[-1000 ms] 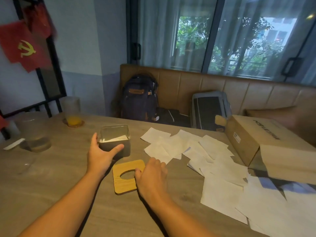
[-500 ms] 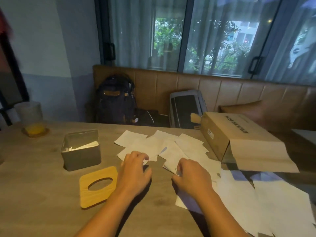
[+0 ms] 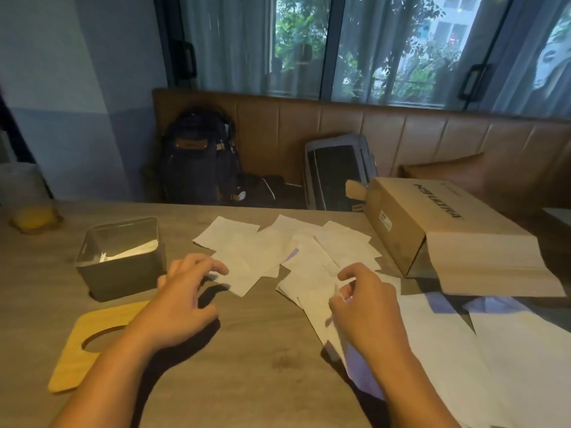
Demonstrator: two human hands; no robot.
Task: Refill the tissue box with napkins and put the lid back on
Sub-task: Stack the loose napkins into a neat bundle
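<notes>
The grey tissue box (image 3: 123, 274) stands lidless on the table at the left, with a few white napkins lying inside. Its wooden lid (image 3: 77, 359), with an oval hole, lies flat in front of the box, partly under my left forearm. Several loose white napkins (image 3: 262, 251) are spread over the middle and right of the table. My left hand (image 3: 182, 304) hovers with fingers apart at the near edge of one napkin, holding nothing. My right hand (image 3: 361, 301) pinches the edge of a napkin in the pile between thumb and fingers.
An open cardboard box (image 3: 438, 230) lies on its side at the right. A glass with orange drink (image 3: 27, 202) stands far left. A dark backpack (image 3: 197, 159) and a grey bag (image 3: 336, 171) rest on the brown bench behind the wooden table (image 3: 247, 366).
My hands left the tissue box and lid and moved right to the napkins. The left hand's fingers have spread; the right hand now pinches a napkin edge. The view shifted right.
</notes>
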